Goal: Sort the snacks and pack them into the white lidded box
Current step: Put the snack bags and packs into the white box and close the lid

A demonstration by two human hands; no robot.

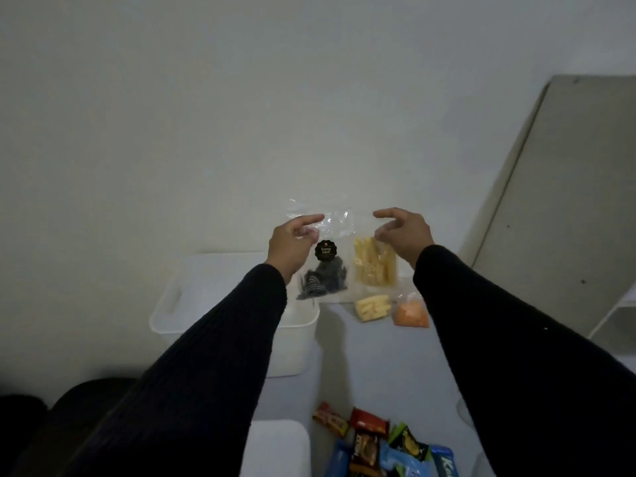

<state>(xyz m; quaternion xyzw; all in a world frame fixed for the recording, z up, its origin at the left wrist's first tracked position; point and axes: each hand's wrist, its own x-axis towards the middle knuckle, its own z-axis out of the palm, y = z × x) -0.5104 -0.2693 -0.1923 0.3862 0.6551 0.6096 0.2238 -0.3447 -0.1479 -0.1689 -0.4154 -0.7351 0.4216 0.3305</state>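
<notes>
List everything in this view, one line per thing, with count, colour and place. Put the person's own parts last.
dark snack bag: one, clear with black label, held up over the box by the left hand
yellow stick bag: one, clear with yellow sticks, held up by the right hand
small yellow bag: one, yellow, on the surface right of the box
orange bag: one, orange, beside the small yellow bag
box: one, white, open, left of centre
wrapped snacks: several, red, brown, blue and green, near bottom edge
white lid: one, left of the wrapped snacks; probably the box's
board: one, grey, leaning at right
left hand: pinches the dark snack bag
right hand: pinches the yellow stick bag
</notes>
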